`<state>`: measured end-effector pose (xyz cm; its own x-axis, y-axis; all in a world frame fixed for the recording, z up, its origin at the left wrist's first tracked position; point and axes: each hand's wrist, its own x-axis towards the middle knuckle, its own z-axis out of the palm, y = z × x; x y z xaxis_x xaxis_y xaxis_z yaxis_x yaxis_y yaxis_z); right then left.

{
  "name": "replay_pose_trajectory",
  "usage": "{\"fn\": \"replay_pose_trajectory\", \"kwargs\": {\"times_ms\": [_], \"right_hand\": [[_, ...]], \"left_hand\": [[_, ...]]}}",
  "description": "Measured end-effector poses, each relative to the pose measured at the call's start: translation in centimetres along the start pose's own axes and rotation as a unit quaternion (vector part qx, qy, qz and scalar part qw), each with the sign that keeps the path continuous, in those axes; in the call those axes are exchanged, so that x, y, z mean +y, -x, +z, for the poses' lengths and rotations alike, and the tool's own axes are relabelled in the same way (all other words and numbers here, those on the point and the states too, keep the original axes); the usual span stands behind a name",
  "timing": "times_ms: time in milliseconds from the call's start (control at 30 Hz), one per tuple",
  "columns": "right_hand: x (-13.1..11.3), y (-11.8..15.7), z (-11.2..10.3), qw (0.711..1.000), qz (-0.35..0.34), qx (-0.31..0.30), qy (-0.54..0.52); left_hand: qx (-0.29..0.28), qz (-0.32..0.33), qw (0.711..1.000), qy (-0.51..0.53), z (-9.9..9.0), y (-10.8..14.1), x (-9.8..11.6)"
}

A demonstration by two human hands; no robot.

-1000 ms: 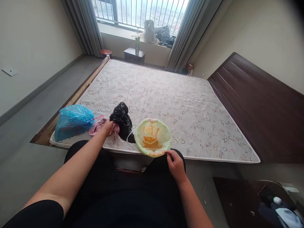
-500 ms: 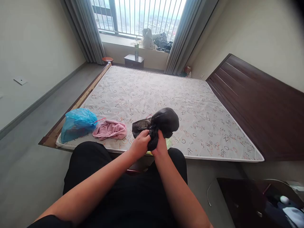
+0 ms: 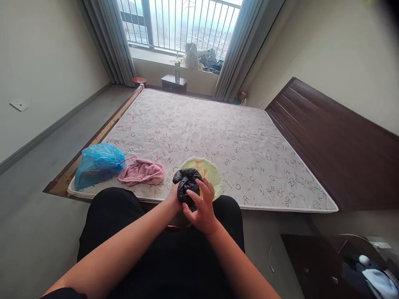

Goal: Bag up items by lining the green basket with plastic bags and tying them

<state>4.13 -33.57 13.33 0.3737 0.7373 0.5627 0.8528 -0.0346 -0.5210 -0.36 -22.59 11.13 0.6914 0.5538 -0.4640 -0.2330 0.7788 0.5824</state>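
Note:
A black plastic bag (image 3: 188, 186), twisted into a compact bundle, is held over the near edge of the mattress. My left hand (image 3: 175, 196) grips it from the left and below, with most of its fingers hidden behind the plastic. Against the bundle's right side is my right hand (image 3: 202, 206), its fingers spread and the fingertips touching or very close to the plastic. Just behind the bundle lies a round pale green cloth item (image 3: 215, 176) with an orange print. To the left rest a crumpled pink towel-like cloth (image 3: 143, 172) and a filled blue plastic bag (image 3: 99, 164).
The letter-printed mattress (image 3: 199, 124) stretches ahead, with a dark wooden headboard (image 3: 330, 137) on the right. A wooden bed rail (image 3: 102, 139) runs along its left. At the lower right stands a dark cabinet (image 3: 302, 261) with items on it. A nightstand (image 3: 173, 84) holds a bottle near the window.
The black bag has gone from a loose, puffed shape to a small twisted bundle. My right hand has loosened and spread its fingers. The green item behind is now uncovered.

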Motion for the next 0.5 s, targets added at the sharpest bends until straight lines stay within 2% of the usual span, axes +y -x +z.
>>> {"fn": "replay_pose_trajectory", "kwargs": {"times_ms": [67,100,133,167,233,267,300,333,400,433,500], "right_hand": [[0.7,-0.4,-0.7,0.999,-0.007,0.022,-0.048],[1.2,-0.7,-0.7,0.995,0.024,0.034,-0.091],[1.7,-1.1,-0.5,0.984,0.083,0.060,-0.144],[2.0,-1.5,0.0,0.961,0.164,0.098,-0.201],[2.3,-2.2,1.2,0.886,0.324,0.163,-0.290],[2.2,-2.4,1.7,0.858,0.374,0.176,-0.306],[1.9,-2.5,2.1,0.851,0.392,0.180,-0.301],[1.6,-2.4,2.3,0.867,0.377,0.178,-0.273],[0.8,-2.1,2.0,0.930,0.271,0.183,-0.168],[0.6,-1.8,1.5,0.956,0.192,0.189,-0.114],[0.3,-1.2,0.3,0.985,0.034,0.163,-0.056]], "left_hand": [[-0.038,-0.047,0.998,-0.015,0.4,0.9,-0.7],[-0.048,-0.060,0.997,-0.021,0.8,1.6,-1.0],[-0.057,-0.062,0.996,-0.025,1.4,2.3,-1.3],[-0.062,-0.052,0.996,-0.026,2.0,2.8,-1.5],[-0.041,0.004,0.999,-0.026,3.2,3.6,-1.5],[-0.015,0.048,0.998,-0.037,3.7,3.8,-1.4],[0.015,0.092,0.994,-0.057,4.1,3.9,-1.2],[0.043,0.128,0.988,-0.078,4.3,3.9,-1.0],[0.085,0.156,0.980,-0.090,4.2,3.7,-0.6],[0.090,0.139,0.983,-0.076,4.0,3.6,-0.5],[0.069,0.072,0.994,-0.038,3.5,3.7,-0.4]]}}
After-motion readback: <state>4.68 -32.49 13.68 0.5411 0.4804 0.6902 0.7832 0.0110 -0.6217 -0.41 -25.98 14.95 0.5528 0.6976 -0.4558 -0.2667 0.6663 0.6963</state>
